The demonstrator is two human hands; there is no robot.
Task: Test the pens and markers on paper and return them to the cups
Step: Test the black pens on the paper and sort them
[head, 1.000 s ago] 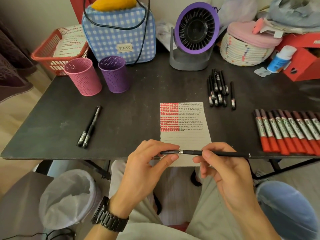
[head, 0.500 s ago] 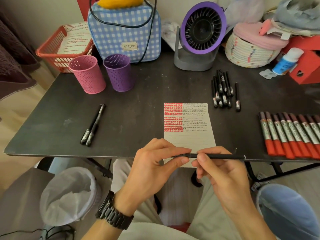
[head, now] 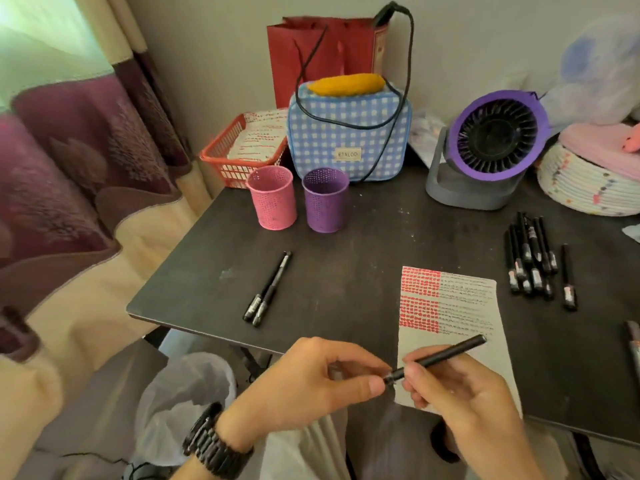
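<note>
My right hand [head: 467,400] grips a black pen [head: 446,355] by its barrel, low over the near edge of the lined paper [head: 460,306]. The pen slants up to the right. My left hand [head: 311,386] pinches the pen's near end between thumb and forefinger. The paper carries red blocks and black scribble rows. A pink mesh cup [head: 273,202] and a purple mesh cup [head: 325,206] stand side by side at the back left. Two black pens [head: 266,289] lie left of the paper, and several black pens [head: 530,261] lie at the right.
The dark table [head: 363,244] also bears a blue checked bag [head: 349,133], a red basket [head: 221,157], a purple fan [head: 495,143] and a woven basket [head: 585,181]. One marker [head: 633,344] shows at the right edge. A lined bin [head: 183,403] stands below the table's left corner.
The view has swung left, so the red markers have mostly left it. The pen, level before, now tilts up at its far end, and my hands sit closer together on it.
</note>
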